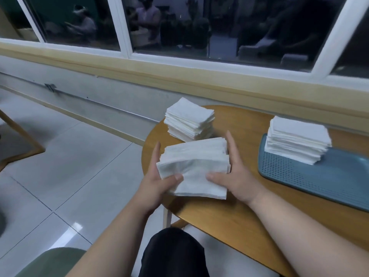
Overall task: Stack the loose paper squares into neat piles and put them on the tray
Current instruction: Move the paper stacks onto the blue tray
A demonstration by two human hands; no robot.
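A thick bundle of white paper squares (pixel 196 166) is held between both hands above the left edge of the round wooden table (pixel 229 214). My left hand (pixel 157 180) grips its left side, thumb on top. My right hand (pixel 235 174) grips its right side, fingers straight along the edge and thumb on top. A second pile of paper squares (pixel 189 118) stands on the table behind the bundle. A third pile of paper squares (pixel 297 138) sits on the far left end of the blue-grey perforated tray (pixel 311 176) at the right.
A wall with a wooden sill and dark windows runs behind the table. Grey tiled floor lies to the left, with a wooden chair leg (pixel 20 136) at the far left. A green seat cushion (pixel 52 262) and my dark-clothed knee (pixel 173 252) are at the bottom.
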